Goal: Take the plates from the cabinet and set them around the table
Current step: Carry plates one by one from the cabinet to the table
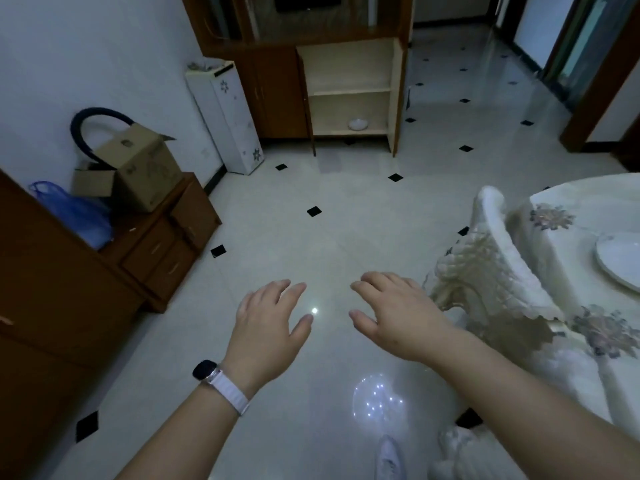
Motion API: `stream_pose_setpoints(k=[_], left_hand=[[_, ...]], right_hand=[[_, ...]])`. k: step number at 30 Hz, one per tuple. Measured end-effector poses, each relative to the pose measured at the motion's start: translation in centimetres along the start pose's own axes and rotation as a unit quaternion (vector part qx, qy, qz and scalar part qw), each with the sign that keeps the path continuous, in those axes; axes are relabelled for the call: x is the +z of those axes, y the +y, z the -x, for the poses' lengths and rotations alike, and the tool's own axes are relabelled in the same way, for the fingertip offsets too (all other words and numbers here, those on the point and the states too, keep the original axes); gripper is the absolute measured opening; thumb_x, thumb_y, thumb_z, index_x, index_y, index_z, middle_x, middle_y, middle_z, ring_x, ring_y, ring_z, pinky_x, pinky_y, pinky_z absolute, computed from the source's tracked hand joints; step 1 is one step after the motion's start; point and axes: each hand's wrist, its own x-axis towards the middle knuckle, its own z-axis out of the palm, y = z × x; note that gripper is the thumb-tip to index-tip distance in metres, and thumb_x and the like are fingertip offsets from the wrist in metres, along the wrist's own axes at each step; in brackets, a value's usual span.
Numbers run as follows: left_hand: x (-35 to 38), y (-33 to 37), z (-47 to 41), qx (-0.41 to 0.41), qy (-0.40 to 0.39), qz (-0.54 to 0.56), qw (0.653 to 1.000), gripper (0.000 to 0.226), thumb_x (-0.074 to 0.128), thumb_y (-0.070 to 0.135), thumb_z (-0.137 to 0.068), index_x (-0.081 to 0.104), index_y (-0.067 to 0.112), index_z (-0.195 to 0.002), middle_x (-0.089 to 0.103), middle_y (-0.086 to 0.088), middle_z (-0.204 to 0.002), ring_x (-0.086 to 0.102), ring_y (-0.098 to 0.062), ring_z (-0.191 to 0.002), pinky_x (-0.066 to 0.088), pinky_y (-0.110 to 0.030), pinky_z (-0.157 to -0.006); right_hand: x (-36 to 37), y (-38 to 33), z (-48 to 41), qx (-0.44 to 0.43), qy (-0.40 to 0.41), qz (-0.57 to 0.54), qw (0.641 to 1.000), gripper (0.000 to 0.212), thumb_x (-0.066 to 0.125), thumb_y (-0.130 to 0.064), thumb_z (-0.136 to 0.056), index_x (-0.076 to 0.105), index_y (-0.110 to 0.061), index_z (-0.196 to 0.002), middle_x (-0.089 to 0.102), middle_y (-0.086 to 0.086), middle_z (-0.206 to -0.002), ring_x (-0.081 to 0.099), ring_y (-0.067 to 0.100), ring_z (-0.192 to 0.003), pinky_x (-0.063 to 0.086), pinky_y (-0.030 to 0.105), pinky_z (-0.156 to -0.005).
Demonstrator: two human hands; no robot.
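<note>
Now, step in hand: I judge I am heading to the cabinet (349, 91) for another plate, carrying nothing.
Left hand (270, 327): spread, palm down, fingers relaxed and holding nothing, over the floor (311, 237); a watch (204, 370) sits on the wrist.
Right hand (391, 320): also spread, palm down, holding nothing, just right of the left and apart from it.
Cabinet: far centre, door open, pale shelves showing.
White item (357, 124): on the lower shelf, right of middle; probably the remaining plates, but too small for me to tell.
Plate (620, 261): one lies on the surface (588, 209) at the right edge, beyond a chair (491, 258).
Next move: I would cross the floor, crouch to the low shelf and lift the white item with both hands under its rim, minding the open door.
</note>
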Motion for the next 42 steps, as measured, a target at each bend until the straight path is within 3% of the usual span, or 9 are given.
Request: stream_pose_setpoints(k=[5,9,13,20,25,42], left_hand=[[0.4,1.7,-6.8,0.009,0.005,-0.011,1.0,0.058,0.037,0.055,-0.087,0.053,0.027,-0.134,0.056,-0.002,-0.134,0.049,-0.022,-0.123,0.033,-0.043,-0.106],[0.7,2.2,-11.7,0.011,-0.005,-0.013,1.0,0.06,0.035,0.058,-0.086,0.048,0.03,-0.138,0.052,0.0,-0.139,0.044,-0.019,-0.128,0.029,-0.044,-0.109],[1.5,1.0,-15.6,0.008,-0.002,-0.013,1.0,0.061,0.033,0.059,-0.087,0.046,0.032,-0.14,0.049,0.002,-0.141,0.038,-0.017,-0.129,0.026,-0.044,-0.111],[4.2,-3.6,-23.6,-0.002,-0.013,0.005,1.0,0.061,0.033,0.059,-0.086,0.049,0.03,-0.137,0.052,-0.001,-0.139,0.042,-0.02,-0.128,0.027,-0.046,-0.11],[6.0,-8.8,-32.7,0.01,-0.015,0.019,1.0,0.063,0.033,0.059,-0.084,0.05,0.028,-0.137,0.053,-0.004,-0.138,0.044,-0.024,-0.129,0.029,-0.05,-0.11],[7.1,-20.9,-60.0,0.093,-0.008,0.069,0.993,0.06,0.036,0.054,-0.085,0.056,0.024,-0.133,0.057,-0.004,-0.134,0.049,-0.025,-0.125,0.031,-0.05,-0.108]], right_hand=[[-2.3,5.3,-4.7,-0.006,0.012,0.011,1.0,0.058,0.026,-0.058,-0.087,0.05,-0.025,-0.129,0.05,-0.004,-0.134,0.046,0.021,-0.122,0.033,0.036,-0.101],[-3.1,8.5,-8.6,0.004,0.026,-0.009,1.0,0.049,0.04,-0.053,-0.093,0.048,-0.025,-0.132,0.047,-0.005,-0.137,0.043,0.019,-0.125,0.029,0.036,-0.102],[-3.6,10.5,-13.0,0.013,0.026,-0.011,1.0,0.054,0.033,-0.055,-0.091,0.046,-0.026,-0.135,0.046,-0.005,-0.139,0.04,0.018,-0.127,0.028,0.035,-0.103],[-3.0,11.6,-22.4,0.004,0.014,0.001,1.0,0.065,0.021,-0.059,-0.086,0.047,-0.025,-0.134,0.047,-0.004,-0.138,0.041,0.019,-0.127,0.03,0.036,-0.102],[-3.1,12.6,-31.5,0.025,0.013,0.024,0.999,0.051,0.036,-0.053,-0.095,0.044,-0.025,-0.137,0.044,-0.005,-0.141,0.037,0.018,-0.13,0.025,0.035,-0.104],[-7.3,14.5,-57.0,0.097,0.021,0.064,0.993,0.053,0.034,-0.053,-0.096,0.043,-0.025,-0.139,0.044,-0.005,-0.142,0.04,0.018,-0.129,0.028,0.036,-0.106]])
